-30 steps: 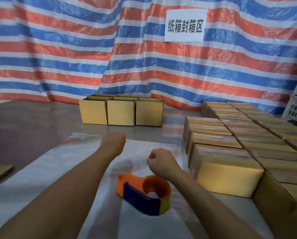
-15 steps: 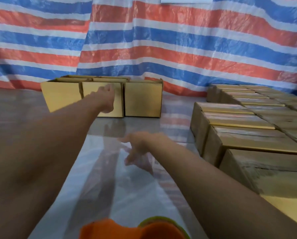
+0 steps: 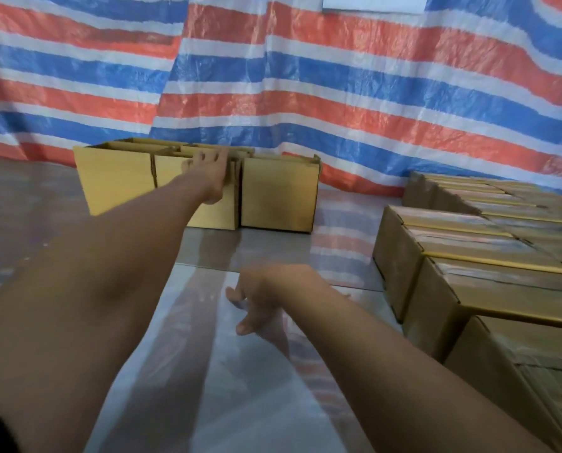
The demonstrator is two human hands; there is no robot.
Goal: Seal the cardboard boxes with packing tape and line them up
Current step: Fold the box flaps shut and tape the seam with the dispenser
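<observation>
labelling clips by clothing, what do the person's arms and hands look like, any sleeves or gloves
Both are bare as far as the frame shows: no sleeve on the left arm or the right arm. The left hand and right hand wear no gloves, and no watch, band or ring shows.

wall: we face a red, white and blue striped tarp [image 3: 338, 93] hanging in folds; white sign [image 3: 374, 3] cut off at top | floor: glossy grey floor [image 3: 28, 197] mirrors the stripes; clear plastic sheet [image 3: 240, 387] lies across it | light: soft, even
</observation>
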